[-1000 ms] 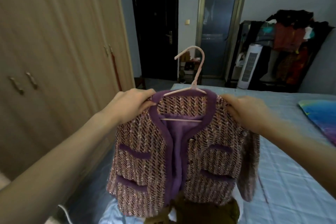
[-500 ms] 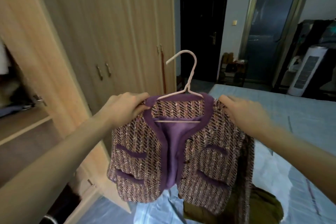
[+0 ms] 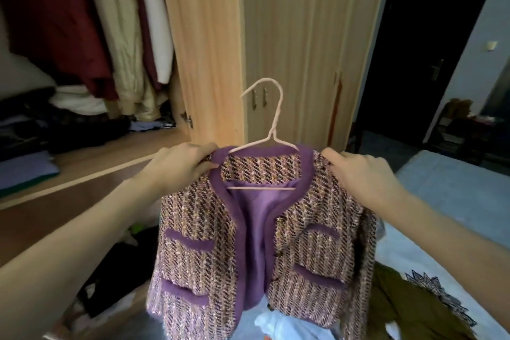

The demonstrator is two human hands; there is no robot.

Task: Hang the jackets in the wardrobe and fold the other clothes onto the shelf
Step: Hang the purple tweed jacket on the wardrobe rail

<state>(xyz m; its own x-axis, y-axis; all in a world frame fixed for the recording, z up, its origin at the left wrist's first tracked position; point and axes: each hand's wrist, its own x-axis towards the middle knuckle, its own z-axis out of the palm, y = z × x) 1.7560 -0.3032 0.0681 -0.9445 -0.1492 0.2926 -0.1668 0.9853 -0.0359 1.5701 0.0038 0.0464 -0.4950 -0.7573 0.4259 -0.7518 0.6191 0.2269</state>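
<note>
Fingers (image 3: 205,159) of our left hand (image 3: 176,165) pinch the jacket (image 3: 198,223) at its left shoulder, thumb pressed on the purple trim; our right hand (image 3: 358,174) is curled over the other shoulder, fingertips hidden behind the tweed, so we cannot tell their exact grip. The jacket sits on a pale hanger (image 3: 271,130) (hook free, upright) and hangs open in front of us, before the wardrobe (image 3: 204,36). To the left, coats (image 3: 91,22) hang inside above a shelf (image 3: 116,154) of folded clothes. An olive garment (image 3: 408,309) lies on the bed (image 3: 455,188) lower right.
</note>
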